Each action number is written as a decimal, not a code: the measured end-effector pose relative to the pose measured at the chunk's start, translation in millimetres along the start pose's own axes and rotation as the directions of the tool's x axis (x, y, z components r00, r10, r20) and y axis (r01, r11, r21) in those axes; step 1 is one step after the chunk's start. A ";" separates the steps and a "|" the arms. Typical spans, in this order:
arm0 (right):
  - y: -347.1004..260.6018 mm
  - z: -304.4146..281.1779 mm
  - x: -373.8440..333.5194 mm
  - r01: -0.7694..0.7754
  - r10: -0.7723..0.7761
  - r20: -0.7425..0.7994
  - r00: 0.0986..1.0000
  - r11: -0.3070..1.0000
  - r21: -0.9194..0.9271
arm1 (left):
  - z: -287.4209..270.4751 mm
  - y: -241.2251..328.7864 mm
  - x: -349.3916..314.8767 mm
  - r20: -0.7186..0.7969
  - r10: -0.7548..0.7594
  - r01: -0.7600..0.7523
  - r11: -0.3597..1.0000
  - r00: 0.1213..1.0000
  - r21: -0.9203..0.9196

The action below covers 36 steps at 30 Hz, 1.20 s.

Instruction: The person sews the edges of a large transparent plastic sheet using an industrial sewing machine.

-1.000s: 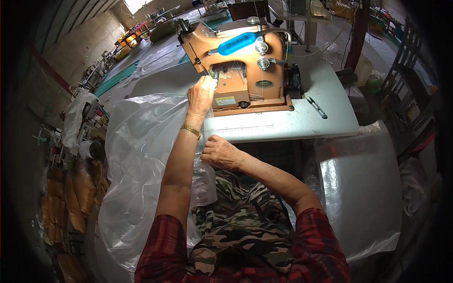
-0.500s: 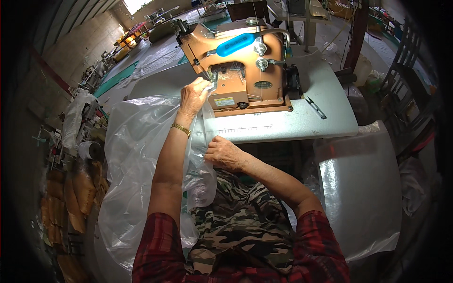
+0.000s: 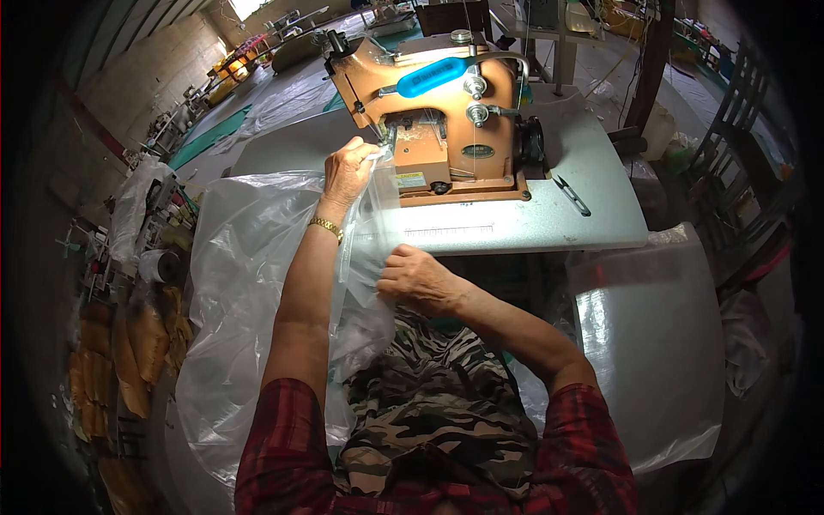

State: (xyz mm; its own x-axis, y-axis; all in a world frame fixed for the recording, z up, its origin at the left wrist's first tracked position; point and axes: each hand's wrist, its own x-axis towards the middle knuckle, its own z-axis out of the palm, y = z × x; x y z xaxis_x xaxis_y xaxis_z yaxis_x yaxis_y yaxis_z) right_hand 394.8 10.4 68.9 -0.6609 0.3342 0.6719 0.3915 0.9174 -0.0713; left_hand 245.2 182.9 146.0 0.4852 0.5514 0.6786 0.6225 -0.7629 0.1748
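A tan sewing machine [image 3: 481, 159] with a blue lamp [image 3: 432, 78] stands on the pale worktable [image 3: 592, 184]. Close to its needle area, my left hand [image 3: 347, 176] is closed on the top edge of a clear plastic sheet [image 3: 249, 249]. The sheet hangs in loose folds over the table's front edge, around my left forearm. Lower down, at the table's front edge, my right hand [image 3: 416, 276] pinches the same sheet along its right side. What lies under the curled right fingers is hidden.
Black thread snips [image 3: 571, 196] lie on the table right of the machine. More clear plastic [image 3: 648, 343] hangs at the right front. Wooden chairs [image 3: 734, 163] stand far right. A post [image 3: 650, 81] rises behind the table, and brown bundles [image 3: 142, 352] are at the left.
My left hand has shifted slightly left and away from the needle area, still gripping the plastic. The sheet's edge is now spread more across the machine's front left corner. My right hand moved slightly.
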 end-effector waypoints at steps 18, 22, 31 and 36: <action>-12.1 7.9 28.7 0.001 0.000 0.008 1.000 0.999 -0.051 | 6.0 7.7 -7.4 0.019 0.013 -0.017 0.980 1.000 0.197; -8.4 12.5 32.5 0.043 -0.052 -0.146 0.988 0.997 -0.064 | 9.1 9.2 -10.2 0.004 -0.047 0.045 0.976 0.999 0.215; 70.2 -73.2 44.1 -0.563 0.456 -0.336 0.824 0.729 -0.390 | 21.3 1.7 -15.2 -0.088 -0.156 0.163 0.983 0.984 0.085; 122.9 -65.2 44.0 -0.694 0.694 -0.273 0.667 0.444 -0.566 | 25.7 5.6 -14.9 -0.079 -0.189 0.193 0.980 0.979 0.047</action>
State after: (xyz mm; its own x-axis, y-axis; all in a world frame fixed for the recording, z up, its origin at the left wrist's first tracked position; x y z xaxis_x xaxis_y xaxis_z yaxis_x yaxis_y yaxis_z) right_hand 455.6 123.8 137.8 0.0058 0.8004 0.5995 0.9953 0.0535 -0.0810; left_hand 257.2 179.0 118.6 0.3085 0.6574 0.6875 0.7326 -0.6252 0.2691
